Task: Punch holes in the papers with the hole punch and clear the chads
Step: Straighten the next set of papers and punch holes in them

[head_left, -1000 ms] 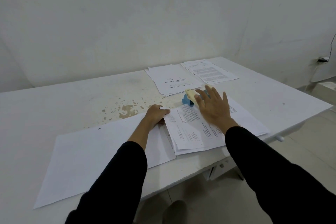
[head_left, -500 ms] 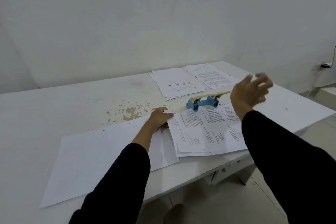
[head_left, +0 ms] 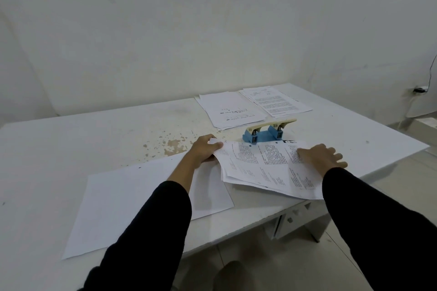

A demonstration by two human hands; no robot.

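Centre frame: the left hand (head_left: 203, 151) holds in its grip the printed white paper stack (head_left: 260, 168) by its left edge. The right hand (head_left: 322, 156) lies loose-fingered on the stack, just below the blue-and-cream hole punch (head_left: 266, 134).

The hole punch (head_left: 266, 135) has a blue base and a cream lever. The papers (head_left: 257, 165) are white with dense black print in columns. The blank sheet (head_left: 132, 198) is plain white. The table (head_left: 71, 149) is white with brown chipped speckles. The sleeves (head_left: 153, 231) are black.
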